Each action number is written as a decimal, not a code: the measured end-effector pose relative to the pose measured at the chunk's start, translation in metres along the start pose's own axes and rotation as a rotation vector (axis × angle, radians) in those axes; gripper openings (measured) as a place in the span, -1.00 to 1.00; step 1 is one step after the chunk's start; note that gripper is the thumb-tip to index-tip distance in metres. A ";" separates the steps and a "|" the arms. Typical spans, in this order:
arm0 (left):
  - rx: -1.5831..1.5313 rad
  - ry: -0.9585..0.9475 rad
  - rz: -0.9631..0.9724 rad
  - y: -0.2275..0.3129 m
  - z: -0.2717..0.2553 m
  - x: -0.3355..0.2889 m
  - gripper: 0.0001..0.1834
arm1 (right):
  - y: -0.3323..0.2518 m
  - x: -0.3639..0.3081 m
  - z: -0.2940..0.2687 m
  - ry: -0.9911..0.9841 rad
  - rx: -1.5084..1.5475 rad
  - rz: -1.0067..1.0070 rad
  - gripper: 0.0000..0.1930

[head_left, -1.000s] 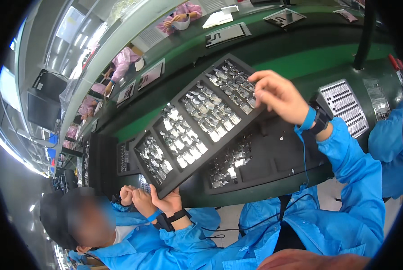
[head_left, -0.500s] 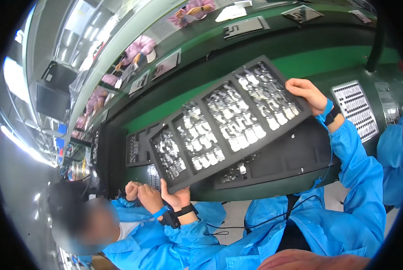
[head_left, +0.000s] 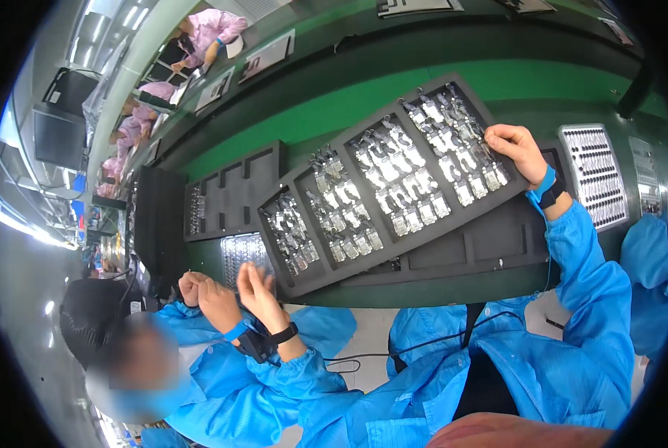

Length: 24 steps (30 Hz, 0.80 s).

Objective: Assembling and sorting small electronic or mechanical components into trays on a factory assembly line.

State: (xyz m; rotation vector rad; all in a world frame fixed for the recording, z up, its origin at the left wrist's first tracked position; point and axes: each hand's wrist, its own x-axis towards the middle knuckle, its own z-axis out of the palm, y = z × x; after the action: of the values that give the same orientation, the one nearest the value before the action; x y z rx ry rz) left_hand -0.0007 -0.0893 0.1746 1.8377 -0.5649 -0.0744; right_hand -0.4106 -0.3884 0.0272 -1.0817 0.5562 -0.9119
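A long dark grey parts tray (head_left: 423, 224) with several pockets of small shiny metal pieces hangs tilted over the green workbench (head_left: 326, 112). My right hand (head_left: 519, 149) grips its far right end, thumb on top. My left hand (head_left: 261, 293), with a black wristband, is at the tray's lower left corner. Its fingers are straight and slightly blurred, and I cannot tell whether they touch the tray. Both my sleeves are blue.
Under the held tray lies a black tray with empty slots (head_left: 498, 243), and another black tray (head_left: 229, 194) sits to its left. A white grid tray (head_left: 591, 175) is at the right. A co-worker in blue (head_left: 162, 358) holds both hands (head_left: 203, 295) beside my left hand. People in pink sit further off.
The tray has swung lower and flatter, toward me. My right hand slid from its top edge to its right end. My left hand has come out from under the tray to its corner.
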 end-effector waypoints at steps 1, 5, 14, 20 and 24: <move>0.174 0.070 0.175 0.004 0.004 0.002 -0.59 | 0.002 0.003 0.003 0.007 -0.029 0.000 -0.79; 0.240 -0.164 0.502 0.059 0.049 -0.008 -0.68 | 0.000 0.005 0.001 0.002 -0.029 0.013 -0.78; 0.631 -0.565 1.026 0.068 0.160 0.017 -0.53 | -0.003 0.004 0.003 -0.030 -0.170 -0.005 -0.78; 0.822 -0.656 1.133 0.063 0.182 0.030 -0.39 | -0.007 0.005 0.002 -0.021 -0.256 -0.046 -0.73; 0.790 -0.678 1.098 0.062 0.182 0.032 -0.40 | -0.004 0.006 -0.001 -0.039 -0.229 -0.070 -0.75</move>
State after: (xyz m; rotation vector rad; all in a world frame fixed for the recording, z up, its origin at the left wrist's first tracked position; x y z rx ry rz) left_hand -0.0531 -0.2770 0.1760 1.9333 -2.2556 0.3209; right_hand -0.4101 -0.3945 0.0307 -1.3305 0.6036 -0.9007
